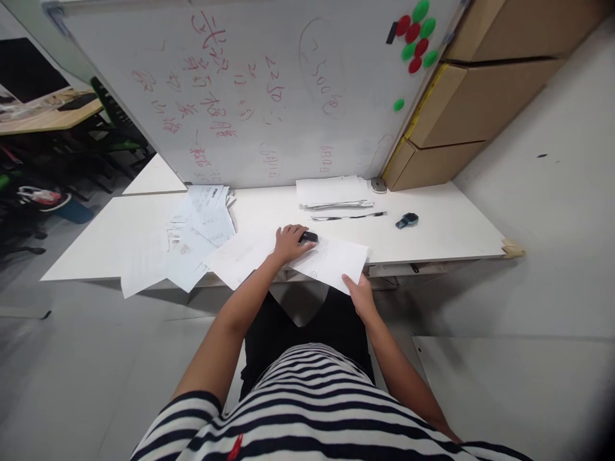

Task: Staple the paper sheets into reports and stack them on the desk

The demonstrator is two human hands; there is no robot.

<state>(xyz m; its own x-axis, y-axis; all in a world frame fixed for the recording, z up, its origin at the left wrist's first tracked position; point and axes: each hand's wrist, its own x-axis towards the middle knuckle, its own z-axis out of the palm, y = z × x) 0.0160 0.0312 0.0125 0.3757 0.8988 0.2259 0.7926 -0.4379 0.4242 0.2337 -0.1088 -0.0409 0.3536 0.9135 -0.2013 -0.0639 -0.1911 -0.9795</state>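
Note:
My left hand (289, 242) rests on the white table (446, 230) with its fingers curled over a small black object (308, 237), possibly a stapler. My right hand (359, 293) pinches the near corner of a white sheet of paper (336, 259) that hangs slightly over the table's front edge. A second sheet (240, 256) lies just left of it, under my left wrist.
A spread of printed papers (192, 237) covers the table's left part. A neat paper stack (332, 191), a pen (348, 216), a small dark blue object (407, 220) and a grey mouse (378, 185) lie further back. A whiteboard (269, 89) with red writing and cardboard boxes (461, 102) stand behind.

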